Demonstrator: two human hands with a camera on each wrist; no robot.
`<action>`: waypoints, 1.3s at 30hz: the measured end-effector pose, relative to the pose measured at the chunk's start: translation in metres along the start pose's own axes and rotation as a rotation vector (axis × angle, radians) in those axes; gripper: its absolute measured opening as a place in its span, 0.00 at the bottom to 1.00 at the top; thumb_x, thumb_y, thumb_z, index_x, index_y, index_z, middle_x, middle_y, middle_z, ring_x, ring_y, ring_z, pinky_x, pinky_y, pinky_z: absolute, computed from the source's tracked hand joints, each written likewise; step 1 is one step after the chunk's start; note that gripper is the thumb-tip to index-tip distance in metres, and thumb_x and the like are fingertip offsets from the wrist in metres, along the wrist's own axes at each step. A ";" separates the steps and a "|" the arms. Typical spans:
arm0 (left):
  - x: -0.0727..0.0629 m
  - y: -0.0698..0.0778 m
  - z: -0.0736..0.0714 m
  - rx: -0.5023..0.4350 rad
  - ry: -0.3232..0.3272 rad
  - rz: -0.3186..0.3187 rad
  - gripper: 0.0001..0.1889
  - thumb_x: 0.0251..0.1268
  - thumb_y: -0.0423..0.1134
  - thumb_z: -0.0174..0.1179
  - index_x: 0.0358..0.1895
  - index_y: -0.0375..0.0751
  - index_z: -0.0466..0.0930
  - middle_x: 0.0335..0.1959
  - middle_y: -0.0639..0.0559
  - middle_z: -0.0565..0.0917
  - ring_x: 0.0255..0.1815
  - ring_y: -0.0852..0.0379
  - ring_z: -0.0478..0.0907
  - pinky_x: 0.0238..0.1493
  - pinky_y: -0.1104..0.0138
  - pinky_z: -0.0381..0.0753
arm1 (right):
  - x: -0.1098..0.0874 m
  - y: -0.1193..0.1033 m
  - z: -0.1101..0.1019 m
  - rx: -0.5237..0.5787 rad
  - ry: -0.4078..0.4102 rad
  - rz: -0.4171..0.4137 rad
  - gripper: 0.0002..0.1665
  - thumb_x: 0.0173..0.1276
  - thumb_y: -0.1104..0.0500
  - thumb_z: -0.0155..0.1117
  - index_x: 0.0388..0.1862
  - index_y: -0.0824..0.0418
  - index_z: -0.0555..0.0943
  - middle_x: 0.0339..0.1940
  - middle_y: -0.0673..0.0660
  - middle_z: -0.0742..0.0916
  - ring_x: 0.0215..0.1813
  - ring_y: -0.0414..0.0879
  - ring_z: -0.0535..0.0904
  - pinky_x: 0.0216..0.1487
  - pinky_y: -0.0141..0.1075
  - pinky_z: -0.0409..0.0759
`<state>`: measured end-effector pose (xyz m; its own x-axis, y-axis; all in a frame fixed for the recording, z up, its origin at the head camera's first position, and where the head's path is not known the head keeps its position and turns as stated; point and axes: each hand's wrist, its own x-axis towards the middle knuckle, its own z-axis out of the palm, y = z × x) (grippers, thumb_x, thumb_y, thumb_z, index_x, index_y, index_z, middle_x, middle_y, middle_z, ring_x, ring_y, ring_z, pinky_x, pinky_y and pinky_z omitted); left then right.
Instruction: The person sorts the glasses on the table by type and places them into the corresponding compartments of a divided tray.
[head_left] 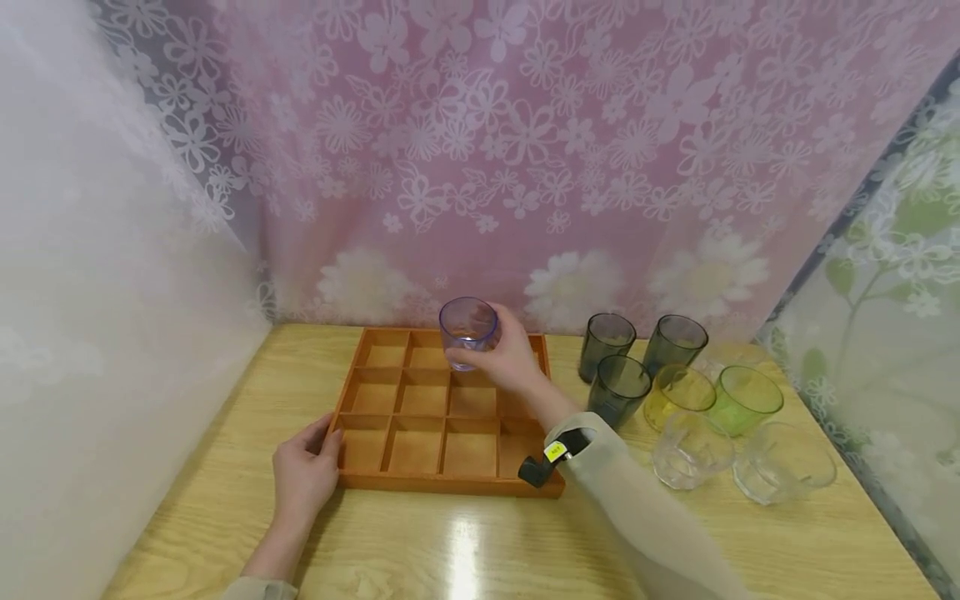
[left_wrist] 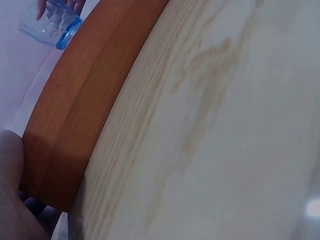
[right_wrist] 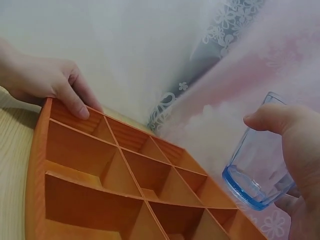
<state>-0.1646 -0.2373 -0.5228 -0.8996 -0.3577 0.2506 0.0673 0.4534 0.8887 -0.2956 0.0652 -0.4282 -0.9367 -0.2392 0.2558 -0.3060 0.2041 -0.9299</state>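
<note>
Gripping a clear, blue-tinted glass between thumb and fingers of the right hand, above the back of a compartmented wooden tray; clasping the tray's left side with the left hand, well apart.

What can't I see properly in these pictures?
- Head view: part of the tray's near right compartment, hidden behind the black wrist device and sleeve.
- Head view: the yellow label's writing, too small to read.
- Left wrist view: the left grip, cut off by the left edge.
- Right wrist view: part of the glass, behind the right grip.
</note>
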 end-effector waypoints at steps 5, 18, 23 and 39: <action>-0.002 0.001 -0.001 0.017 0.003 -0.019 0.16 0.75 0.28 0.64 0.62 0.29 0.84 0.55 0.35 0.87 0.56 0.42 0.85 0.41 0.86 0.75 | 0.008 0.004 0.010 -0.005 -0.001 0.001 0.53 0.58 0.54 0.87 0.78 0.59 0.68 0.69 0.61 0.79 0.67 0.55 0.78 0.66 0.51 0.79; 0.002 -0.001 0.002 0.004 0.007 -0.003 0.16 0.75 0.27 0.64 0.62 0.27 0.84 0.55 0.33 0.87 0.55 0.41 0.85 0.41 0.85 0.76 | 0.037 0.020 0.033 0.001 0.010 -0.017 0.50 0.59 0.57 0.86 0.76 0.64 0.69 0.69 0.65 0.78 0.69 0.63 0.75 0.66 0.52 0.77; 0.001 0.000 0.001 0.000 -0.006 -0.015 0.17 0.75 0.27 0.63 0.63 0.27 0.84 0.55 0.33 0.87 0.56 0.42 0.85 0.41 0.85 0.76 | 0.043 0.027 0.044 -0.026 0.014 -0.007 0.50 0.58 0.55 0.87 0.75 0.62 0.71 0.68 0.61 0.79 0.68 0.59 0.76 0.66 0.50 0.78; 0.001 0.003 0.001 -0.008 0.001 -0.030 0.16 0.75 0.28 0.64 0.62 0.28 0.85 0.54 0.35 0.88 0.54 0.42 0.86 0.40 0.82 0.78 | 0.047 0.047 0.071 -0.040 0.027 0.035 0.51 0.56 0.57 0.88 0.74 0.64 0.70 0.66 0.61 0.80 0.66 0.57 0.77 0.66 0.48 0.78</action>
<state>-0.1656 -0.2357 -0.5204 -0.9008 -0.3719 0.2241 0.0438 0.4356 0.8991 -0.3421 -0.0034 -0.4787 -0.9510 -0.2055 0.2310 -0.2793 0.2502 -0.9270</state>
